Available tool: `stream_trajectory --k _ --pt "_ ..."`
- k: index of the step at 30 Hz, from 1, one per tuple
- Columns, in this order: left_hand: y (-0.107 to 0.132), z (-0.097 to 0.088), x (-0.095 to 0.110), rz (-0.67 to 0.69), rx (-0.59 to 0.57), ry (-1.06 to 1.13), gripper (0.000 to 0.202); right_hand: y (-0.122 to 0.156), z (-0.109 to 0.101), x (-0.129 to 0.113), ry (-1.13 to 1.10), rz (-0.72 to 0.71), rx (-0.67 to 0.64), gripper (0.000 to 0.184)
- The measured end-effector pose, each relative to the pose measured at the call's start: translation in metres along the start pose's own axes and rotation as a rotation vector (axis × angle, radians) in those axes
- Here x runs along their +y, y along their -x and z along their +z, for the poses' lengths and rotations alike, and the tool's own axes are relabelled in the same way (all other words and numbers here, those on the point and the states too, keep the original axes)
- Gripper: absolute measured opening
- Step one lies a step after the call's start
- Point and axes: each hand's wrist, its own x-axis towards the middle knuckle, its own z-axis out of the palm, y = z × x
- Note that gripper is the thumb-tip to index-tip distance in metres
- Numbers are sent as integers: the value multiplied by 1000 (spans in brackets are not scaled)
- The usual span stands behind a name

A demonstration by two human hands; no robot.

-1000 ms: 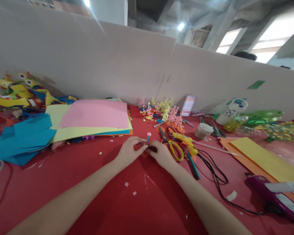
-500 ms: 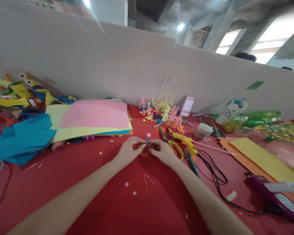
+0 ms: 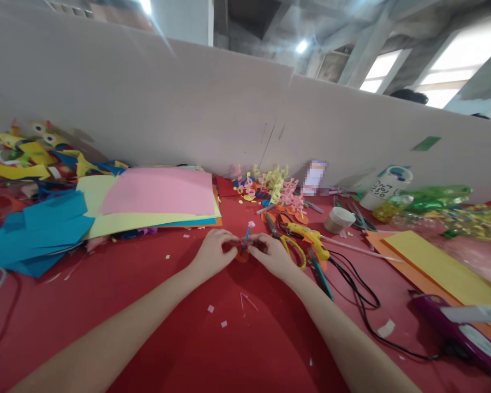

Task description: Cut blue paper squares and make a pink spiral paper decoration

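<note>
A small paper piece stands between my hands on the red table: a thin blue stem (image 3: 247, 233) with a pink paper tip (image 3: 251, 224) and a round orange base (image 3: 242, 257). The stem leans to the right. My right hand (image 3: 271, 255) pinches at the lower stem with thumb and forefinger. From the other side, my left hand (image 3: 214, 252) curls its fingers in close to the stem. Something tiny and reddish shows at its fingertips, too small to name. Yellow-handled scissors (image 3: 293, 248) lie just beyond my right hand.
Curly pink and yellow paper pieces (image 3: 276, 188) stand at the back. Stacked coloured paper (image 3: 159, 191) lies left. Right are a yellow glue gun (image 3: 311, 236), a teal pen-like tool (image 3: 321, 275), a cup (image 3: 339, 220) and a purple glue gun (image 3: 454, 327) with its black cord.
The blue stem has tilted further right, and its pink tip has shifted right and slightly up. My left thumb has drawn back a little from the stem.
</note>
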Motion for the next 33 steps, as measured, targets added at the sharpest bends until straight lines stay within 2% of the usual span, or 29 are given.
stream_trajectory --k 3,6,9,13,17,23,26,29,31,33 --pt "5 -3 3 42 -67 -123 23 0 -1 -2 -92 55 92 25" --pt "10 -5 4 53 -130 -185 31 -1 -3 -5 -225 101 250 24" --pt "11 -5 2 43 -145 -205 32 -1 -4 -9 -298 133 367 21" --pt "11 -6 -4 50 -139 -211 31 -1 -6 -11 -290 168 405 20" --pt "11 -12 -15 26 -109 -247 32 -3 -11 -7 -187 183 425 25" --pt "13 -25 -27 -70 -75 -304 33 -7 -33 4 -71 216 439 28" --pt "15 -26 -28 -87 -69 -303 38 -2 -43 0 185 191 334 31" --pt "16 -24 -29 -94 -57 -302 45 10 -45 -12 620 167 68 43" --pt "17 -23 -30 -89 -46 -300 48 17 -42 -22 795 215 -70 48" --pt "18 -23 -31 -83 -45 -297 50 21 -37 -31 887 281 -136 49"
